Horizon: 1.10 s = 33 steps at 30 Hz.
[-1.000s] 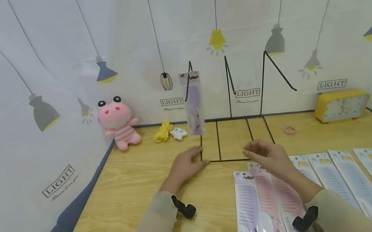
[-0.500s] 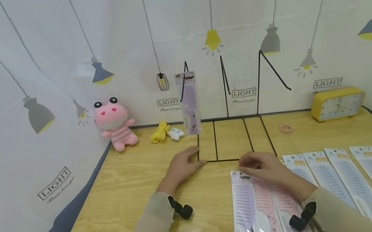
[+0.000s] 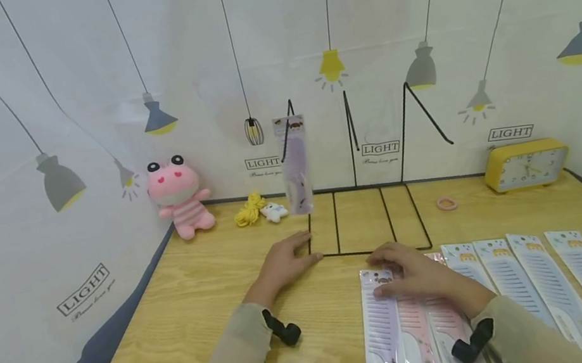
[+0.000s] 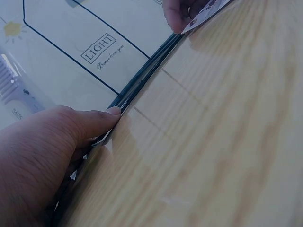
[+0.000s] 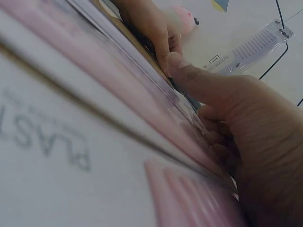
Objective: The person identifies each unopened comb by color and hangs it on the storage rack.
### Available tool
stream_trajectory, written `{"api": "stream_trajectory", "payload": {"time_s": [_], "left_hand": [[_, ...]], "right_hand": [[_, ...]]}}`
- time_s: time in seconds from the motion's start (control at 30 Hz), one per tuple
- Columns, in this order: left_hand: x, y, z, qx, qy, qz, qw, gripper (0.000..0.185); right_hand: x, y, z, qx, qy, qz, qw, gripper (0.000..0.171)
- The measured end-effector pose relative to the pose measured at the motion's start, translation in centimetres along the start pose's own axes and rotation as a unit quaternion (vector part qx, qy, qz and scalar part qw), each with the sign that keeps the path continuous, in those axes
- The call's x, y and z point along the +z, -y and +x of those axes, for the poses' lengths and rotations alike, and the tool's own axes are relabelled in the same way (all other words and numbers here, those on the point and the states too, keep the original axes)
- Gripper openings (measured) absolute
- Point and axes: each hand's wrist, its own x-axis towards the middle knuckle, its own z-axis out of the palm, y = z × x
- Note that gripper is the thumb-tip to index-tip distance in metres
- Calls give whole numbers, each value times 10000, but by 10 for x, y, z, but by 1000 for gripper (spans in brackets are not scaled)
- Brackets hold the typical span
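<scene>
A black wire rack (image 3: 349, 254) stands at the back middle of the wooden table, and a packaged purple comb (image 3: 294, 165) hangs from its left hook. My left hand (image 3: 284, 265) rests on the table with straight fingers, its thumb against the rack's front left base wire (image 4: 147, 78). My right hand (image 3: 412, 270) lies on the top end of a pink comb package (image 3: 414, 321), thumb along it and fingers curled at its edge (image 5: 213, 146). A purple comb package (image 3: 382, 333) lies just left of the pink one.
Several blue comb packages (image 3: 515, 279) lie in a row at the right. A pink plush (image 3: 177, 194), yellow string (image 3: 249, 209) and small white toy (image 3: 275, 211) sit at the back left. A pink hair tie (image 3: 446, 203) and yellow clock (image 3: 525, 165) are at the back right.
My right hand has come down from above the table onto the top of the pink comb package. The left hand has stayed at the rack's corner.
</scene>
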Motion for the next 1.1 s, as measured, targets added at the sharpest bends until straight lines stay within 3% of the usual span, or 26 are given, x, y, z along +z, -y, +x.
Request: {"api": "stream_trajectory", "payload": {"time_s": [0.13, 0.43, 0.73, 1.1], "left_hand": [[0, 1, 0, -6, -9, -3, 10000, 65], [-2, 3, 3, -26, -22, 76, 10000, 66], [1, 2, 3, -72, 47, -26, 10000, 66], [2, 3, 2, -51, 19, -59, 10000, 66]], "right_hand": [[0, 1, 0, 29, 146, -193, 9997, 70], [-2, 6, 5, 374, 222, -524, 9977, 69], [-2, 12, 4, 532, 233, -581, 9966, 56], [2, 6, 2, -86, -21, -207, 9997, 29]]}}
